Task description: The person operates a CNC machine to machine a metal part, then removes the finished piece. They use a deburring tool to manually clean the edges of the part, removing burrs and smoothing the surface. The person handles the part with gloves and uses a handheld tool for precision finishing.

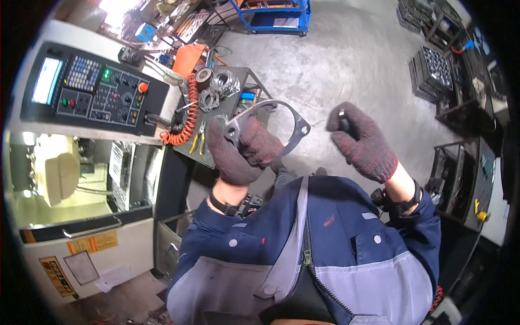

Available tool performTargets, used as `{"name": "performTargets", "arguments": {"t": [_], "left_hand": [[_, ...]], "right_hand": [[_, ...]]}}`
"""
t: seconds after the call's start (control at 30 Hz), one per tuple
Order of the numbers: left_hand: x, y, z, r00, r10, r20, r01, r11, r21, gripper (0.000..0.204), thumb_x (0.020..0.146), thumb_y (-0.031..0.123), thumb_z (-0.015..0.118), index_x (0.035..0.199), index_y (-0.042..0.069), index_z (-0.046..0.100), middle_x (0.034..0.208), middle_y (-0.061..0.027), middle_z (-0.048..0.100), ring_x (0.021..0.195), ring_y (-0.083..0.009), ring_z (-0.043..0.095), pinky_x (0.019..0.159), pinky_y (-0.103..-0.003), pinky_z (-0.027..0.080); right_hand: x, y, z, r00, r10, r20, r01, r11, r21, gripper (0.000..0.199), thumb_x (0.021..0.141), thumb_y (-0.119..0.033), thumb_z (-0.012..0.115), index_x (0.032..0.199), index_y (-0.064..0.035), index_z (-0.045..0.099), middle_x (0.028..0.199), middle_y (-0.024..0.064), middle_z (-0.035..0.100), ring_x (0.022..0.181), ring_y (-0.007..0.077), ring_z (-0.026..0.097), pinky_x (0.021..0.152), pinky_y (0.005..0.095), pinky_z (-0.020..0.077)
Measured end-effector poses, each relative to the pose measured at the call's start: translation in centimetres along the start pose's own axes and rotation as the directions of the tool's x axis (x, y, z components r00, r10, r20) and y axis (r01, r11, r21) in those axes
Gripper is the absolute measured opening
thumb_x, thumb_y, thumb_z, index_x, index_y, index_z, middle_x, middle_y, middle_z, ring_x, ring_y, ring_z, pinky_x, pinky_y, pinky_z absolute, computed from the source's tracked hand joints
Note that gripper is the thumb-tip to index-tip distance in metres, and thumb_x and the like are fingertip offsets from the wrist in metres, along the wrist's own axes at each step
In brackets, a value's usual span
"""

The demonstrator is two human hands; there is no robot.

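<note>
My left hand (244, 151), in a dark knitted glove, is closed around one side of a thin metal ring flange (297, 135). The flange has an eared lug with a hole at either side, and its wide opening faces up. Off to the right, apart from the flange, my gloved right hand (365, 143) is curled in a closed grip. A small silver end (342, 113) shows at its fingers, with a dark piece below it; the glove hides the rest, so its kind is unclear.
A bench (238, 81) at left bears machined metal housings (223, 82), yellow-handled pliers (194, 143) and a coiled orange air hose (190, 116). Left of it stands a machine control panel (97, 89). A blue cart (276, 20) is far ahead; crates of metal parts (436, 65) stand at right.
</note>
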State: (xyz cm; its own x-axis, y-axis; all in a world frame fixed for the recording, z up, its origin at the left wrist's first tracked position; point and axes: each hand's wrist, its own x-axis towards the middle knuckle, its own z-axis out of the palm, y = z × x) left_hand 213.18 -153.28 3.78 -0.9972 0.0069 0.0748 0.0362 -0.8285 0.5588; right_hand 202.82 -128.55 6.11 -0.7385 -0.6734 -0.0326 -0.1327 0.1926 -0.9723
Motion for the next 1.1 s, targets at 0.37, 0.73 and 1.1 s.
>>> {"name": "performTargets", "arguments": {"t": [0.37, 0.73, 1.1], "left_hand": [[-0.5, 1.4, -1.4, 0.994, -0.108, -0.012, 0.102, 0.968, -0.227, 0.055, 0.096, 0.066, 0.053, 0.071, 0.019, 0.037, 0.057, 0.0068, 0.025, 0.045, -0.0105, 0.026, 0.050, -0.030, 0.029], [-1.3, 3.6, -4.5, 0.947, 0.320, 0.011, -0.230, 0.655, 0.719, 0.021, 0.095, 0.021, 0.064, 0.086, 0.003, 0.060, 0.071, -0.0016, 0.053, 0.067, -0.0149, 0.053, 0.061, -0.030, 0.042], [0.7, 9.4, -11.0, 0.808, 0.165, 0.566, -0.571, -0.019, 0.821, 0.025, 0.068, 0.018, 0.078, 0.091, 0.013, 0.068, 0.089, -0.0096, 0.067, 0.083, -0.0362, 0.064, 0.078, -0.047, 0.051]], "right_hand": [[0.3, 2.6, -0.3, 0.976, 0.217, 0.005, -0.212, 0.948, 0.238, 0.023, 0.102, -0.013, 0.057, 0.122, -0.0046, 0.061, 0.081, -0.0004, 0.055, 0.067, 0.0078, 0.054, 0.058, 0.0264, 0.0508], [6.4, -4.5, 5.9, 0.969, 0.191, 0.160, -0.170, 0.976, -0.136, 0.039, 0.098, -0.030, 0.072, 0.126, -0.0067, 0.059, 0.077, 0.0020, 0.053, 0.074, 0.0096, 0.051, 0.068, 0.0292, 0.0455], [13.1, -11.4, 12.8, 0.978, 0.131, 0.161, -0.045, 0.892, -0.450, 0.083, 0.068, -0.048, 0.095, 0.126, -0.0031, 0.054, 0.090, 0.0106, 0.065, 0.081, 0.0194, 0.064, 0.075, 0.0354, 0.0543]]}}
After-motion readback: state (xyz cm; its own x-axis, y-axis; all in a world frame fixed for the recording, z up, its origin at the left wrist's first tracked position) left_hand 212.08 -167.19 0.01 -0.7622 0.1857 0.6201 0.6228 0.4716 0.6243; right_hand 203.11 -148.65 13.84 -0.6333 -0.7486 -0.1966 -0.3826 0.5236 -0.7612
